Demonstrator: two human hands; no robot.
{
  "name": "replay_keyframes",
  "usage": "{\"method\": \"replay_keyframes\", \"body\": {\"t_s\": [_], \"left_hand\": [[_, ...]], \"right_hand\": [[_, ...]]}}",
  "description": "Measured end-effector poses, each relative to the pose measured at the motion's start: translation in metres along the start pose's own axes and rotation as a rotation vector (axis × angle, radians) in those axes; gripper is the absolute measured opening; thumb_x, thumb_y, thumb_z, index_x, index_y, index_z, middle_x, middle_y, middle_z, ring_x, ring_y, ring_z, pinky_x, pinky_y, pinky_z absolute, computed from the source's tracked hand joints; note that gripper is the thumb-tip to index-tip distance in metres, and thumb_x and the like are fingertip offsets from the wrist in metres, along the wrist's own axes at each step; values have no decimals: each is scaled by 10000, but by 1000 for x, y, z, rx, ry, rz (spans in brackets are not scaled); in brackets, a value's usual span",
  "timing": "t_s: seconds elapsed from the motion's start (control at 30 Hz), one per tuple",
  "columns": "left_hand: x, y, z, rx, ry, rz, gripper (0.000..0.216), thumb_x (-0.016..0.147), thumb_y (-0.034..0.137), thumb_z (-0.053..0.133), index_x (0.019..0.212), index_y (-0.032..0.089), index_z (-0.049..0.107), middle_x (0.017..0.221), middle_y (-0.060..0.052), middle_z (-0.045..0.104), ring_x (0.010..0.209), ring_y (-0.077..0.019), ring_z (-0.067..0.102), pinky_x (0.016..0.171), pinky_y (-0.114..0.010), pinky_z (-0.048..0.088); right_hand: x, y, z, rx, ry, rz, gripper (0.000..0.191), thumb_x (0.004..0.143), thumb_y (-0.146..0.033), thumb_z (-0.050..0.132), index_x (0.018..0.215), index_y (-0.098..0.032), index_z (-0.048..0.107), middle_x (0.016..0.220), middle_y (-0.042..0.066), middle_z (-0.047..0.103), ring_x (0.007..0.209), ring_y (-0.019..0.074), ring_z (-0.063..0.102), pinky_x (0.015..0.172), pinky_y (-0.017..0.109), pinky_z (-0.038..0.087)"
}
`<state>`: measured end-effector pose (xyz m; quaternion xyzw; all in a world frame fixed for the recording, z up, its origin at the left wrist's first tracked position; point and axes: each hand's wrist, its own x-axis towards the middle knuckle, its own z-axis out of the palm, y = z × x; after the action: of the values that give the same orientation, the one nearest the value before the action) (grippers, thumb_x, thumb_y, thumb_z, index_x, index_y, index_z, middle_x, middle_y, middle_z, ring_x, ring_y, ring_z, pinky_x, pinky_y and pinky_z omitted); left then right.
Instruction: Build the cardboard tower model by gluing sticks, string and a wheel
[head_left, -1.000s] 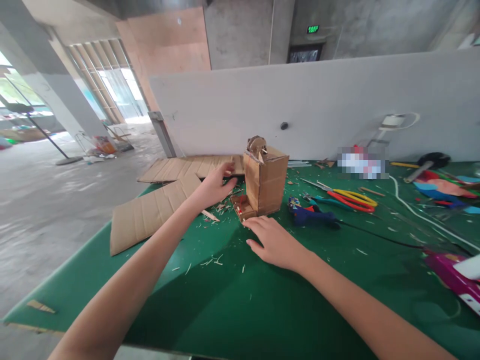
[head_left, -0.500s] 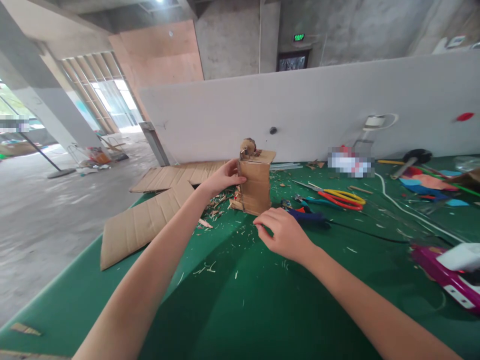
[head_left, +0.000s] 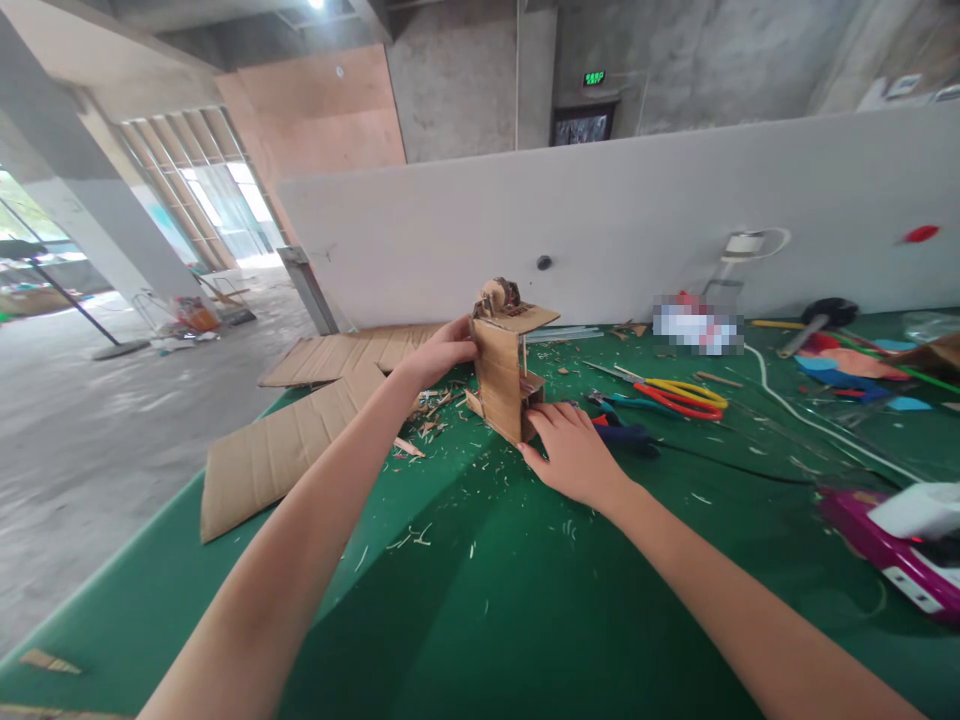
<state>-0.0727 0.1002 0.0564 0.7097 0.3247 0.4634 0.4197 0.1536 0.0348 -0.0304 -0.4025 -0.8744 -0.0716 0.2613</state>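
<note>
Cardboard box model [head_left: 501, 385] held upright between two bare hands on a green table [head_left: 465, 620]
Flat corrugated cardboard sheets [head_left: 277, 455] lie at the far left. Next, the left hand [head_left: 439, 355] is closed on the model's upper left edge. The model stands mid-table among small scraps [head_left: 435, 405]. The right hand [head_left: 574, 455] grips its lower right corner with curled fingers. Red and yellow handled pliers [head_left: 682, 397] lie further right, apart from both hands
</note>
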Motion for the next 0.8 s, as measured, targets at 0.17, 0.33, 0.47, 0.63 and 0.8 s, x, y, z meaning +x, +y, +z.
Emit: {"method": "replay_keyframes", "body": {"t_s": [0.17,0.33,0.47,0.63,0.8], "left_hand": [[-2,-7,-3,57,-22,43,521,619,110,534,1125,211,605,1212,-63,624,1088,-241,579,978,-401,438],[-4,-9,-3,73,-24,67,572,638,164,552,1208,218,567,1232,-60,612,1126,-266,561,988,-425,436],[-4,-4,4,79,113,98,644,710,275,526,1342,260,399,1378,-57,483,1262,-286,450,1022,-456,398],[-13,15,32,289,332,193,711,812,439,584,1401,258,228,1463,-120,320,1338,-286,334,1083,-444,307],[-20,34,52,422,398,144,718,783,423,652,1359,231,267,1351,-143,423,1260,-299,415,1026,-446,364]], "right_hand": [[-2,0,6,-19,-61,-49,290,852,-346,531,1064,-159,595,1095,117,644,1087,282,510,940,458,361],[0,1,7,-26,-62,-43,272,868,-353,511,1036,-161,606,1047,120,655,1066,282,524,933,464,358],[0,1,7,-19,-64,-49,251,866,-317,502,1033,-160,605,1055,123,649,1063,279,524,922,459,367],[-1,-1,9,-10,-77,-39,237,864,-283,494,1028,-149,599,1064,129,637,1053,277,531,901,442,387],[3,-3,11,51,-27,26,291,884,-387,495,1023,-145,576,1025,126,632,981,292,558,831,450,434]]}}
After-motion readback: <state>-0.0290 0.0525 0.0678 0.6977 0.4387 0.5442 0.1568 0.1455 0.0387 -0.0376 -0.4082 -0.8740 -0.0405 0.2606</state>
